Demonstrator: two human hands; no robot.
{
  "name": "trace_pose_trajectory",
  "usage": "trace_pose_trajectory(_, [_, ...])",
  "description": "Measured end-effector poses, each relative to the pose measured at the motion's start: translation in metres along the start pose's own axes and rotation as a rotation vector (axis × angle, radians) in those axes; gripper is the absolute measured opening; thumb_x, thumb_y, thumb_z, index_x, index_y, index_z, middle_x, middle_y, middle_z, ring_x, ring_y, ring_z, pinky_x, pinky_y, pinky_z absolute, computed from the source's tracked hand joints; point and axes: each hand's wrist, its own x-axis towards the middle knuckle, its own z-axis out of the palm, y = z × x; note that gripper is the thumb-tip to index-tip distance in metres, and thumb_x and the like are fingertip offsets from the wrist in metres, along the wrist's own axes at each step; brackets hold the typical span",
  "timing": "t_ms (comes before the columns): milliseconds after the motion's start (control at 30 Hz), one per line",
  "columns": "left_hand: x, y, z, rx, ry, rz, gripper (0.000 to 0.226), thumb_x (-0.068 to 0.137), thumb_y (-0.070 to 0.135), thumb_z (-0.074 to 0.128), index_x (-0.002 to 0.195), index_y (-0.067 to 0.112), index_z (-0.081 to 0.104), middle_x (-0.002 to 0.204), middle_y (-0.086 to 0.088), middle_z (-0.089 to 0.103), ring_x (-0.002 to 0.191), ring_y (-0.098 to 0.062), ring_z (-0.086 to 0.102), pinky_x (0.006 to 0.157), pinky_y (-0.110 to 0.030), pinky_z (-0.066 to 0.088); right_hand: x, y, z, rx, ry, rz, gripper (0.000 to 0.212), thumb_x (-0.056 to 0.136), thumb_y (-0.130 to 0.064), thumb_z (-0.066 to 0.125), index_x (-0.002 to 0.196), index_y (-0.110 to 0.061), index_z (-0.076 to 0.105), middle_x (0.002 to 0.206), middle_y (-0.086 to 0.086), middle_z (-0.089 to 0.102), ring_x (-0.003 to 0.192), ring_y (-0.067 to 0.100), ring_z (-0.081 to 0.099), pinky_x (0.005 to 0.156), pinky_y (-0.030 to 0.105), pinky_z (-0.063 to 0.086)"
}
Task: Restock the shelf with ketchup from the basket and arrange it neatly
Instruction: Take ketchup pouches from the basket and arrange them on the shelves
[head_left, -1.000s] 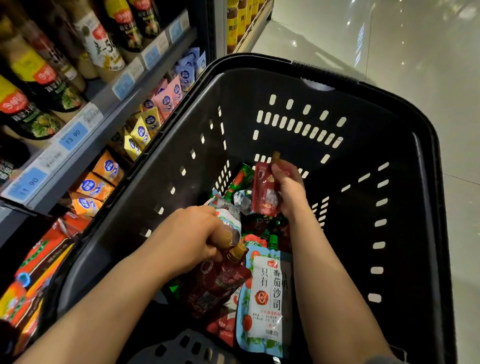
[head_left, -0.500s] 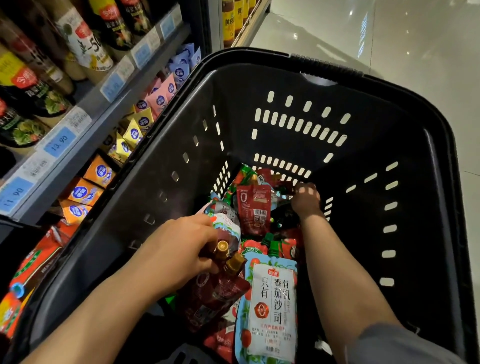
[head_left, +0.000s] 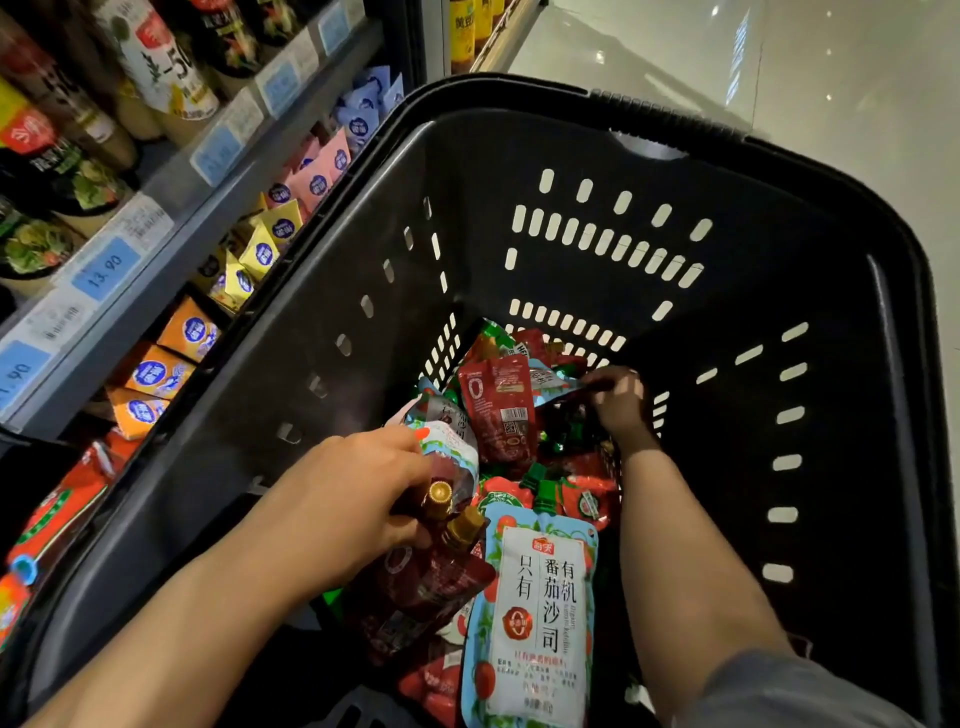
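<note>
A black slotted shopping basket (head_left: 363, 291) fills most of the view, its floor heaped with ketchup pouches. At nine to eleven o'clock runs the grey store shelf (head_left: 171, 244), with blue price tags on its edge, dressing bottles (head_left: 156, 62) above and small orange, yellow and pink sachets (head_left: 283, 226) below. Pale glossy floor (head_left: 831, 104) shows at one o'clock.

Near six o'clock in the basket lies the largest pouch, a white-and-blue organic ketchup pouch (head_left: 540, 613), label up. Just beside it at its nine o'clock, the left hand (head_left: 348, 499) grips two dark red ketchup pouches (head_left: 421, 587) by their gold-capped necks, fingers curled round them. At the centre a red ketchup pouch (head_left: 498, 405) stands tilted against the heap. To its three o'clock the right hand (head_left: 621, 400) reaches into the pile, fingers bent down among the pouches; whether it holds one I cannot tell.
</note>
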Motion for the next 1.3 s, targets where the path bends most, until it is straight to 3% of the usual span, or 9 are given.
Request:
trace_pose_trajectory(133, [-0.001,0.002,0.0,0.017,0.017,0.006,0.029,0.083,0.044,0.065,0.11,0.039,0.058,0.111,0.016,0.05,0.106,-0.006,0.052,0.077,-0.02,0.034,-0.019,-0.037,-0.019,-0.03,0.014,-0.151,0.017,0.077,0.005,0.069,0.086,-0.009,0.074,0.097,0.006,0.064,0.091,0.02,0.06,0.072,0.011,0.037])
trace_pose_trajectory(267, [-0.001,0.001,0.001,0.031,0.013,-0.001,0.026,0.082,0.044,0.066,0.104,0.032,0.061,0.112,0.014,0.051,0.104,-0.008,0.054,0.08,-0.024,0.039,-0.043,-0.092,-0.044,-0.294,-0.195,-0.273,0.016,0.081,-0.013,0.071,0.084,-0.028,0.069,0.101,-0.01,0.055,0.092,0.011,0.053,0.076,0.021,0.041])
trace_pose_trajectory(367, [-0.001,-0.002,0.002,0.012,0.008,-0.015,0.023,0.079,0.042,0.07,0.092,0.024,0.062,0.106,0.012,0.051,0.099,-0.009,0.055,0.08,-0.027,0.042,-0.063,-0.142,-0.07,-0.341,-0.294,-0.344,0.008,0.079,-0.019,0.074,0.083,-0.02,0.067,0.101,-0.008,0.057,0.094,0.01,0.052,0.074,0.024,0.041])
trace_pose_trajectory(567, [0.0,-0.002,0.002,0.038,0.017,0.008,0.027,0.078,0.047,0.07,0.081,0.026,0.053,0.097,0.013,0.043,0.097,-0.01,0.052,0.067,-0.024,0.022,-0.095,-0.202,-0.116,-0.26,-0.315,-0.513,0.038,0.073,0.003,0.069,0.099,-0.021,0.059,0.087,-0.007,0.061,0.078,0.011,0.058,0.068,0.029,0.051])
trace_pose_trajectory(800, [0.0,-0.008,0.009,-0.031,0.059,-0.01,0.028,0.073,0.044,0.076,0.086,0.024,0.059,0.094,0.012,0.043,0.097,-0.018,0.056,0.071,-0.026,0.036,-0.088,-0.208,-0.097,-0.205,-0.685,-0.396,0.047,0.07,0.008,0.07,0.103,-0.024,0.06,0.092,-0.002,0.07,0.086,0.019,0.066,0.075,0.034,0.056])
trace_pose_trajectory(900, [0.0,-0.01,0.011,-0.062,0.055,-0.021,0.028,0.073,0.042,0.077,0.083,0.027,0.056,0.096,0.012,0.044,0.097,-0.019,0.055,0.076,-0.028,0.04,-0.067,-0.179,-0.045,-0.186,-0.652,-0.233,0.048,0.074,-0.004,0.074,0.115,-0.022,0.058,0.112,-0.002,0.06,0.099,0.02,0.061,0.084,0.036,0.054])
trace_pose_trajectory(1067, [0.002,-0.014,0.014,-0.122,0.036,-0.017,0.026,0.074,0.043,0.075,0.086,0.025,0.061,0.103,0.01,0.051,0.096,-0.017,0.056,0.079,-0.033,0.046,-0.043,-0.134,0.008,-0.167,-0.528,-0.093,0.026,0.074,-0.017,0.078,0.096,-0.018,0.066,0.101,0.0,0.06,0.095,0.021,0.06,0.073,0.026,0.048])
trace_pose_trajectory(1200, [0.002,-0.014,0.011,-0.126,-0.004,-0.02,0.02,0.077,0.037,0.074,0.085,0.027,0.059,0.105,0.008,0.055,0.098,-0.018,0.055,0.082,-0.032,0.046,-0.041,-0.126,0.014,-0.093,-0.608,-0.033,0.03,0.078,-0.019,0.075,0.097,-0.026,0.053,0.102,0.001,0.057,0.1,0.024,0.057,0.091,0.036,0.048])
trace_pose_trajectory(1300, [0.002,-0.015,0.012,-0.129,-0.019,-0.043,0.02,0.077,0.036,0.073,0.085,0.024,0.059,0.1,0.006,0.06,0.094,-0.018,0.057,0.079,-0.033,0.048,-0.044,-0.128,0.009,-0.059,-0.555,-0.008,0.032,0.076,-0.011,0.075,0.092,-0.026,0.052,0.105,0.005,0.06,0.096,0.026,0.059,0.085,0.037,0.052])
